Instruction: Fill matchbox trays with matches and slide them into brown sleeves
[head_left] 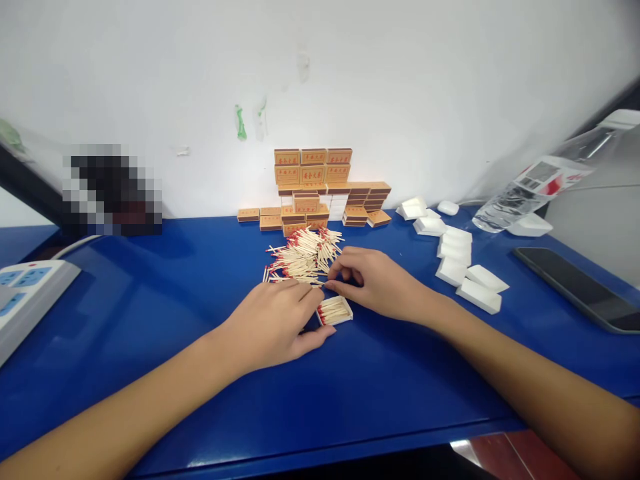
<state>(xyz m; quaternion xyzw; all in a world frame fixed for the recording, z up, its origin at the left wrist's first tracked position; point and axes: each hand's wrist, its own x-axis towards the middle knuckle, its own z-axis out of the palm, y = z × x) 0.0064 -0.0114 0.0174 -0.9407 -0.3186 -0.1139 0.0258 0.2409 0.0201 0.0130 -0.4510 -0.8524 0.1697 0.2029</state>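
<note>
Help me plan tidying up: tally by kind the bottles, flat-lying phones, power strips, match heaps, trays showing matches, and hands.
Bottle: 1
Flat-lying phone: 1
Power strip: 1
Match heap: 1
Tray showing matches: 1
Left hand, right hand: 2
Total: 7

A white wall [425, 87] rises at twelve o'clock, green marks [241, 123] at eleven; a glossy blue bench [300, 407] fills six, reddish floor [495, 453] near five.

Wooden matches [304, 257], glossy tabletop [390, 380]
</note>
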